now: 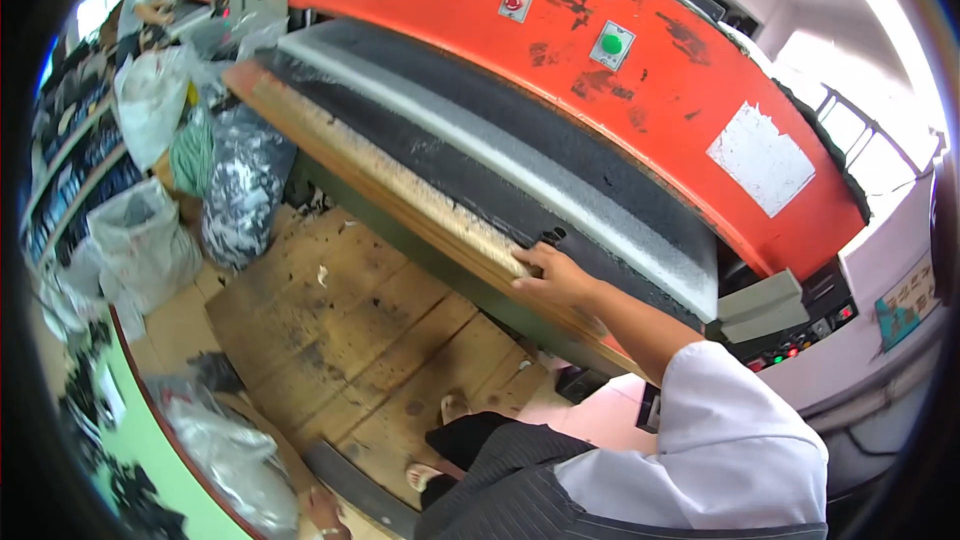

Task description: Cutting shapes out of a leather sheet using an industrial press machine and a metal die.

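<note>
A long flat-bed press with a red upper body (660, 60) stretches across the view. Along its front runs a worn wooden rail (400, 175), and on this my right hand (555, 275) rests, fingers bent over the top and slightly apart, nothing visible in them. Just beyond the fingertips, small black pieces (553, 236) lie on the dark bed (440, 155). A pale strip (560, 195) runs lengthwise along the bed. At the lower edge shows part of my left hand (325, 515), with a band at the wrist, beside a clear plastic bag (225, 450); its fingers are too indistinct to read.
Green buttons (612, 44) and a red one (514, 2) sit on the press front. Stained wooden boards (350, 310) cover the floor. Filled sacks (145, 235) and a dark bundle (245, 190) stand left. A green table (150, 430) is nearby; another person (145, 5) is far left.
</note>
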{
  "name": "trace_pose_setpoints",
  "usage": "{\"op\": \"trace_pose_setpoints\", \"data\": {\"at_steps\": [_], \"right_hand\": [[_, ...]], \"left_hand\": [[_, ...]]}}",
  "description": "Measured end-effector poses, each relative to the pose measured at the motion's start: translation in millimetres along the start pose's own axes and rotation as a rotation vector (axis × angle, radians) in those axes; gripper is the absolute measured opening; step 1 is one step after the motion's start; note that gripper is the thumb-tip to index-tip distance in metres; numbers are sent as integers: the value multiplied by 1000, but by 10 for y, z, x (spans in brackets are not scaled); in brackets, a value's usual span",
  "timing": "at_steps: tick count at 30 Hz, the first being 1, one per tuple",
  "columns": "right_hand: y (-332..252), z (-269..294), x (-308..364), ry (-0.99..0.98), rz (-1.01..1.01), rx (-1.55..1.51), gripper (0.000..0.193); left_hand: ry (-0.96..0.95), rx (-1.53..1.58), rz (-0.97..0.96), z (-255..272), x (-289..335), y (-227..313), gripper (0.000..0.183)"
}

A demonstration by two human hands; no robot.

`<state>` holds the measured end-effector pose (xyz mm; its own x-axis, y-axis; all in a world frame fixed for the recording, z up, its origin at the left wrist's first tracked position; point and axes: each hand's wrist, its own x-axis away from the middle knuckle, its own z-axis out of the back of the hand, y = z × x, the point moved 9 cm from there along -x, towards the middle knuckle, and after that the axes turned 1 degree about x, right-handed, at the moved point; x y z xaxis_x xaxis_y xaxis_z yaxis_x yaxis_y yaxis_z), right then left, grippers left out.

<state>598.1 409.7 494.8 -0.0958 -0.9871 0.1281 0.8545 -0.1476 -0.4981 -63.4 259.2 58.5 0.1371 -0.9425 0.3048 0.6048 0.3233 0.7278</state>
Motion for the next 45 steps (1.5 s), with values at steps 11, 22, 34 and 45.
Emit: {"op": "trace_pose_setpoints", "data": {"at_steps": [11,22,34,45], "right_hand": [[2153,2378,-1195,856,-393,545,57],[4806,1830,-813,796,-180,266,44],[6938,949,229,618,-100,243,41],[7637,788,778,467,-79,288,38]], "left_hand": [[-31,282,-639,-141,-2383,7037,59],[-123,-736,-974,-954,-2806,8791,90],[-151,-806,-905,-950,-2788,8773,78],[-143,-861,-868,-967,-2765,8719,77]]}}
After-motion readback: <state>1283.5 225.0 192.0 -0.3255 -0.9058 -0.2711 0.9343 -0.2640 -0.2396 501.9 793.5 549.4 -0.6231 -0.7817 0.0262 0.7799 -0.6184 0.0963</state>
